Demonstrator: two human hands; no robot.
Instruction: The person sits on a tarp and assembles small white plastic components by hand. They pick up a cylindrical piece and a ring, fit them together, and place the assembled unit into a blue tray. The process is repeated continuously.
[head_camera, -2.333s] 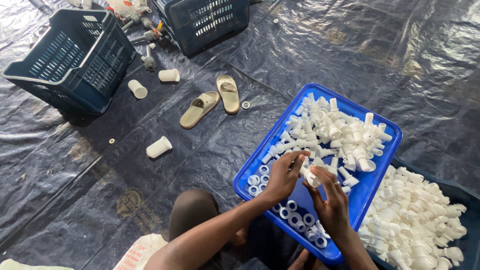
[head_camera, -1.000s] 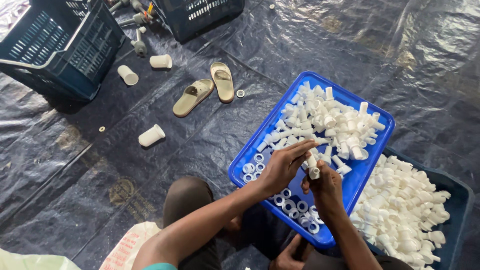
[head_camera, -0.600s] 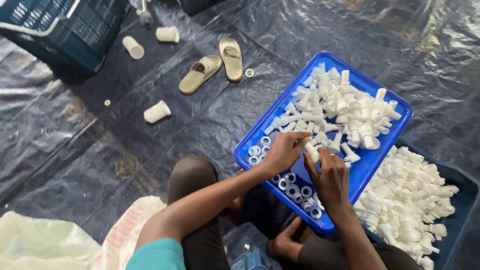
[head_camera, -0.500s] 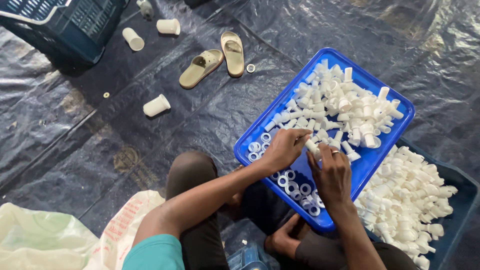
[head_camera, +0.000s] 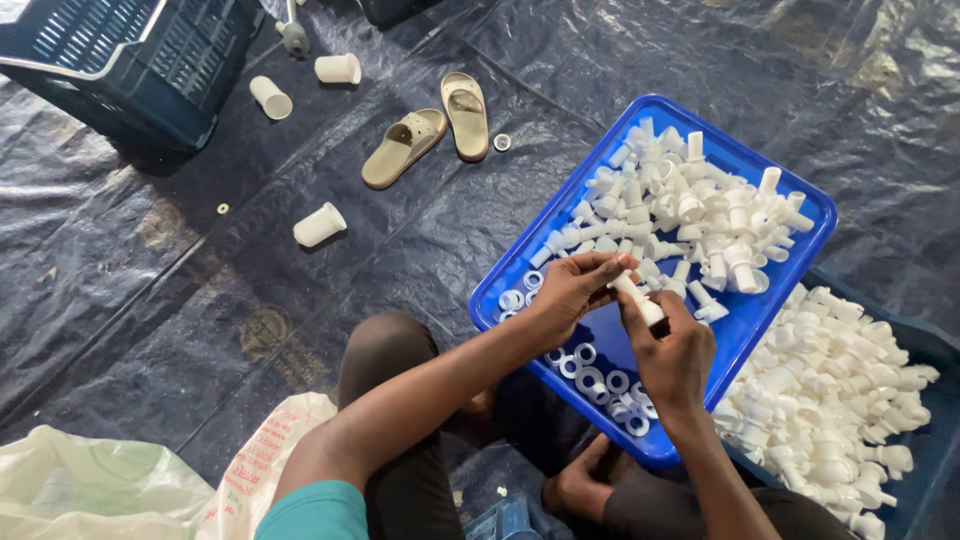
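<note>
Both my hands meet over the near half of a blue plastic tray (head_camera: 790, 195). My right hand (head_camera: 672, 345) grips a small white plastic tube piece (head_camera: 638, 297), which points up and to the left. The fingertips of my left hand (head_camera: 572, 290) pinch its upper end. A heap of white plastic fittings (head_camera: 690, 210) fills the tray's far half. Several small white rings (head_camera: 600, 375) lie in its near end, under my wrists.
A dark bin at the right holds a big pile of white fittings (head_camera: 840, 390). On the black floor sheet lie a pair of tan sandals (head_camera: 430, 130), three white cups (head_camera: 320, 225) and a dark blue crate (head_camera: 130, 60). White plastic bags (head_camera: 110, 490) sit at bottom left.
The camera has shifted, so everything sits a little lower and further right in view. My hands stay together over the tray, working on one white piece.
</note>
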